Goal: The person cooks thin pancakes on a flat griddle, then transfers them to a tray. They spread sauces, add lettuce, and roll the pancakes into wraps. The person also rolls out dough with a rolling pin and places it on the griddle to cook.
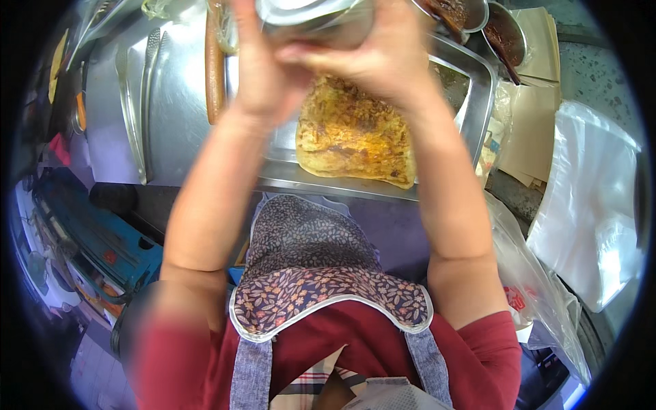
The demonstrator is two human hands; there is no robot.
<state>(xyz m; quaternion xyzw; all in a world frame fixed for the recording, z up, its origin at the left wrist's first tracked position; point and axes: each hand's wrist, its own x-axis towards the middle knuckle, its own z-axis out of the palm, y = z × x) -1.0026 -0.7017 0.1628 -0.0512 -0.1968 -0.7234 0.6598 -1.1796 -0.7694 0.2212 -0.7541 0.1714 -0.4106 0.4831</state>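
Note:
A round container with a pale, shiny rim (312, 13) is at the top edge, blurred and partly cut off. My left hand (259, 72) is against its left side. My right hand (392, 59) wraps its right side, with fingers reaching under it toward the left hand. Both hands are blurred, and their upper fingers are cut off or hidden. Below them lies a browned, folded flatbread (353, 138) with a dark, glossy coating on top. It rests in a shallow metal tray (482, 102), its near edge overlapping the tray's front rim.
Metal tongs (146, 102) and a brown wooden rod (215, 66) lie on the steel counter (177, 97) at left. Cups of dark red sauce (505, 38) stand at upper right. Paper bags (530, 113) and clear plastic bags (589, 205) are along the right side.

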